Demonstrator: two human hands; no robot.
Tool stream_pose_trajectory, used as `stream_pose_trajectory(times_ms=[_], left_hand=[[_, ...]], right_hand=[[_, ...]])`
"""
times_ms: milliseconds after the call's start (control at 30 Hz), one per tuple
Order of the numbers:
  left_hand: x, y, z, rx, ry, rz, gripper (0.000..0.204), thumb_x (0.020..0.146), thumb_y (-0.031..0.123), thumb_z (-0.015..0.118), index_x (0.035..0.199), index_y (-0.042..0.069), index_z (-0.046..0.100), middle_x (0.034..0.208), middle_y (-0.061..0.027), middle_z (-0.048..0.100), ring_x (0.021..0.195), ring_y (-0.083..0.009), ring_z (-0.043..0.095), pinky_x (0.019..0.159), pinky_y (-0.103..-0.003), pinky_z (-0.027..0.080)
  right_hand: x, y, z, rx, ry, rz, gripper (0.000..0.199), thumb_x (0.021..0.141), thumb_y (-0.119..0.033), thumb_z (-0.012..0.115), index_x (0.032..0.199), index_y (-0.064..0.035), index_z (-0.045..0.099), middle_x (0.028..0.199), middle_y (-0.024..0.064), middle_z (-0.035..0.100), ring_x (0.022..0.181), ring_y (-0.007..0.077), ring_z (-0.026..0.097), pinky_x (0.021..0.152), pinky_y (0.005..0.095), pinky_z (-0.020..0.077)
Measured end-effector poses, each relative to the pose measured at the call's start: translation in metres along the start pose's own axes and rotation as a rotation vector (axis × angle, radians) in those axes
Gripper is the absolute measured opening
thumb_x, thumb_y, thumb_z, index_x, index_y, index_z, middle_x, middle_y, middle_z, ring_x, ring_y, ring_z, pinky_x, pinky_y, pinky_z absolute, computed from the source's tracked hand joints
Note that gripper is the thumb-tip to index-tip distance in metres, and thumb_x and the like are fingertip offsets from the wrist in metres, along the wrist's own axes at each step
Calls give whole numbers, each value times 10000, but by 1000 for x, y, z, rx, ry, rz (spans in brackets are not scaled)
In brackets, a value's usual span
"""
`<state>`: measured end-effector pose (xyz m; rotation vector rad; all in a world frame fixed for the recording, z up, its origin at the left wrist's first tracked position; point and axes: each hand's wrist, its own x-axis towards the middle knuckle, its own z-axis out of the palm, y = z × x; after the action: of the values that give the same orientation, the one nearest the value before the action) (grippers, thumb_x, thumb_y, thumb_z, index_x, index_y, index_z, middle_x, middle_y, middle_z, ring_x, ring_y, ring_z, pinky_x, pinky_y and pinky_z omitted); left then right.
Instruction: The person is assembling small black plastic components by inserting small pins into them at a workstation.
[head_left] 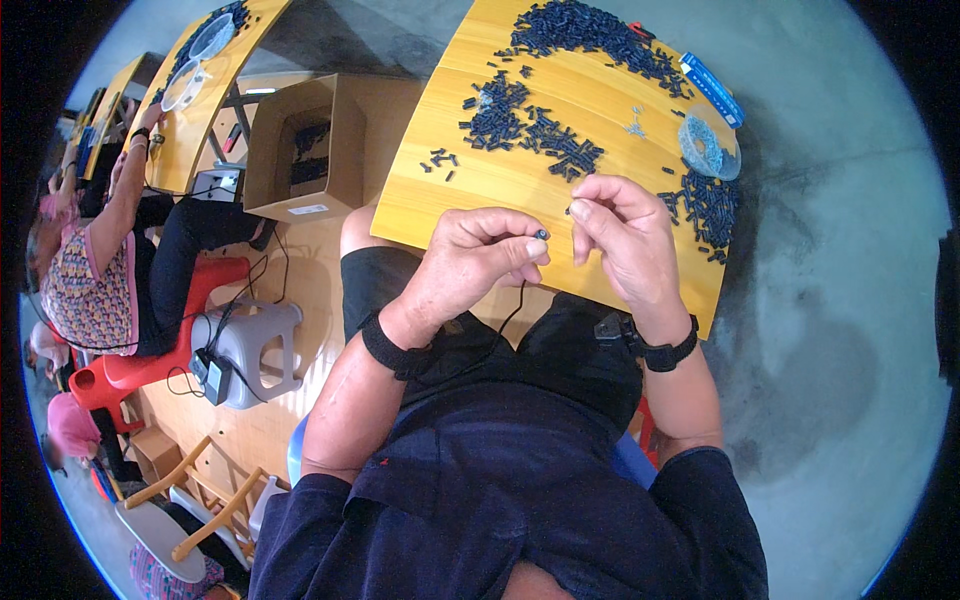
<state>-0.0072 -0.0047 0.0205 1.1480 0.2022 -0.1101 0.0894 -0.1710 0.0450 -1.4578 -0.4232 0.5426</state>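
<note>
Over the near edge of the yellow wooden table (420,195), my left hand (470,260) pinches a small black cylinder (541,235) between thumb and forefinger, its round end showing. A thin black cord hangs below this hand. Close by on the right, my right hand (635,240) is closed in a pinch, with a tiny dark thing at its fingertips that is too small to name. Beyond my hands lies a loose heap of short black cylinders (495,115). Another pile of black cylinders (708,215) spreads right of my right hand.
At the right edge stand a clear plastic tub (735,160) of pale blue bits and a blue box (712,88). More black cylinders (570,25) cover the far end. An open cardboard box (350,140) is left of the table; another person (95,270) sits further left.
</note>
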Motion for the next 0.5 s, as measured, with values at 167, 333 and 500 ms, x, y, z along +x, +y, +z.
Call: stream_pose_trajectory(times_ms=[167,333,500], left_hand=[[-2,1,-1,46,10,11,138,862,69,622,958,-28,642,807,-84,668,705,-138,641,672,-250,532],[-3,3,0,42,3,20,138,857,83,632,949,-17,655,794,-59,660,693,-104,629,639,-222,520],[-4,3,-2,28,-5,30,133,851,91,642,932,-12,666,779,-39,654,676,-73,617,603,-196,509]], right_hand=[[-10,-11,14,110,-88,9,75,872,-18,576,924,31,599,700,53,618,596,88,606,541,211,517],[-11,-7,19,48,-71,-24,88,872,-9,574,941,41,598,718,61,619,599,88,609,542,207,517],[-12,-7,22,-21,-55,-44,100,865,-7,583,949,46,600,738,63,624,606,89,612,545,207,515]])
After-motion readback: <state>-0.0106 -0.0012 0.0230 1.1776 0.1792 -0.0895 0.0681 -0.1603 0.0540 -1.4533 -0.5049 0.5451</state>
